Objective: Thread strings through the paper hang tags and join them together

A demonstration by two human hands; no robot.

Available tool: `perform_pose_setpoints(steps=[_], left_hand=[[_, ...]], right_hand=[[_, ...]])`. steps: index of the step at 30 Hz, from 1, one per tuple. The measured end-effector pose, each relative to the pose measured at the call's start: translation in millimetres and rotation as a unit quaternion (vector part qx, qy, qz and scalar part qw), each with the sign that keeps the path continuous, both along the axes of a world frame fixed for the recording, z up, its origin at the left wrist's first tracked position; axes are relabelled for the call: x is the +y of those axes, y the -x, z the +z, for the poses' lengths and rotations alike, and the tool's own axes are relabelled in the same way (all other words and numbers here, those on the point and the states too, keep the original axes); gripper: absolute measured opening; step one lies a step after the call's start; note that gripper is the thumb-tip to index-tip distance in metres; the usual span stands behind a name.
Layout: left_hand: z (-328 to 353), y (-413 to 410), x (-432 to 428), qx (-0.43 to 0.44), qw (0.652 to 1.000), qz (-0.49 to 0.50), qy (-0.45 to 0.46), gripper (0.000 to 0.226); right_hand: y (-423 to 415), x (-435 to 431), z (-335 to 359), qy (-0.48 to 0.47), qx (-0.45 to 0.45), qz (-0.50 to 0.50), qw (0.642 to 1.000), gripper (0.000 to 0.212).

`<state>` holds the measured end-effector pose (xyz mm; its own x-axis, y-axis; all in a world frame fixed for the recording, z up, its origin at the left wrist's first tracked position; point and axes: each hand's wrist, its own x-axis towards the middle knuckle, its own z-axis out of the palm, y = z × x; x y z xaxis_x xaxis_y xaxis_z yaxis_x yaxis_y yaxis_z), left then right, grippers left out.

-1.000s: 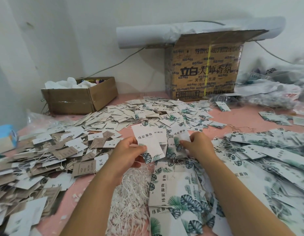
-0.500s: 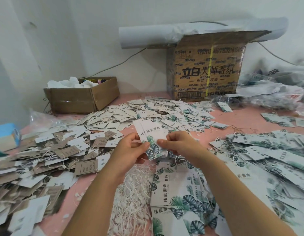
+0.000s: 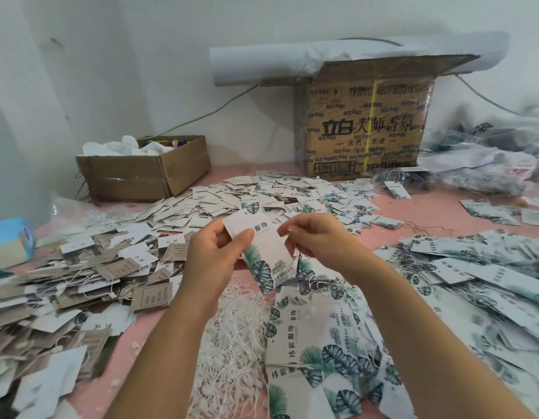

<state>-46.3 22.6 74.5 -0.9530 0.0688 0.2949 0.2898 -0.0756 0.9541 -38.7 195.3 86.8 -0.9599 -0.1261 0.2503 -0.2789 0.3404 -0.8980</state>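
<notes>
One leaf-print hang tag (image 3: 263, 249), held higher than half a second ago above the loose white strings (image 3: 232, 343): left hand (image 3: 215, 255) grips its left edge, right hand (image 3: 318, 241) pinches its upper right edge.

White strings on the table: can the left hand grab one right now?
Probably not yet. The left hand grips the leaf-print tags; the white strings lie uncovered just below it.

A makeshift home packing workroom: a pink desk (image 3: 437, 213) against a bare white wall, heaped with paper hang tags (image 3: 226, 201), loose strings (image 3: 235, 343) and cardboard boxes (image 3: 365, 122).
</notes>
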Motion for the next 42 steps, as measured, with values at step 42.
perform_pose_setpoints(steps=[42], left_hand=[[7.4,-8.3,9.3,0.086,0.991,-0.027,0.099,0.024]], right_hand=[[-14.7,-0.5,28.0,0.077,0.118,-0.051,0.989,0.018]])
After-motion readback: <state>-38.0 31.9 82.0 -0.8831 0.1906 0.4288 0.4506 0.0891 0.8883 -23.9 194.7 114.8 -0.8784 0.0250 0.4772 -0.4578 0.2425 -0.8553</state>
